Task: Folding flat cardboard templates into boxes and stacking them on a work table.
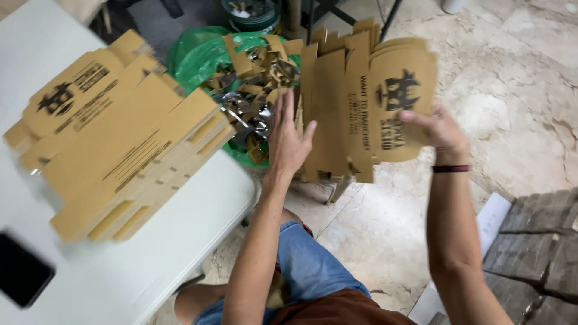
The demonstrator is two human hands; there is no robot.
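I hold a thick stack of flat brown die-cut cardboard box blanks (pixel 355 96) upright in front of me, black print on the outer face. My left hand (pixel 288 139) presses flat against the stack's left side, fingers spread. Gripping its right outer face near the printed panel is my right hand (pixel 438 129), a dark band on its wrist. A second pile of the same cardboard blanks (pixel 120 138) lies on the white table (pixel 180 241) at my left.
A green plastic bag (pixel 198 51) full of cardboard and foil scraps sits on the floor behind the stack. A black phone (pixel 21 271) lies at the table's near left. Grey flat bundles (pixel 536 241) and white sheets rest on the marble floor at right.
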